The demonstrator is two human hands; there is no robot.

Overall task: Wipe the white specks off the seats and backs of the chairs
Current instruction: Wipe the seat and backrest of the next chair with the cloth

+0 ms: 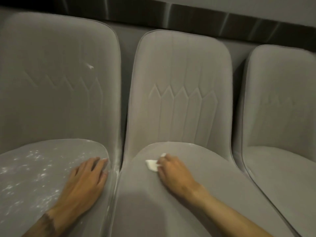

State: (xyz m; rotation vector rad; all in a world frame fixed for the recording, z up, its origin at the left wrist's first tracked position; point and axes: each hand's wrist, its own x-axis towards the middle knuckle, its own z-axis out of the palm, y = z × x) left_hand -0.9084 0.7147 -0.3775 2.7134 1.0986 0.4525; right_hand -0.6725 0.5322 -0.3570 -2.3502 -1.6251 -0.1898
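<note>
Three grey upholstered chairs stand side by side. The left chair (56, 82) has white specks (35, 156) scattered over its seat and one white mark (90, 66) on its back. My left hand (85, 182) rests flat on the right edge of that seat, fingers straight. On the middle chair (181, 93) my right hand (172, 170) presses a small white wad of tissue (151, 164) against the seat, fingers curled over it. White dust lines the seam (118, 158) between the two chairs.
A third grey chair (282, 103) stands at the right, with no specks that I can see. Behind the chair backs runs a dark band (188, 16) along a grey wall. The chairs stand close together with narrow gaps.
</note>
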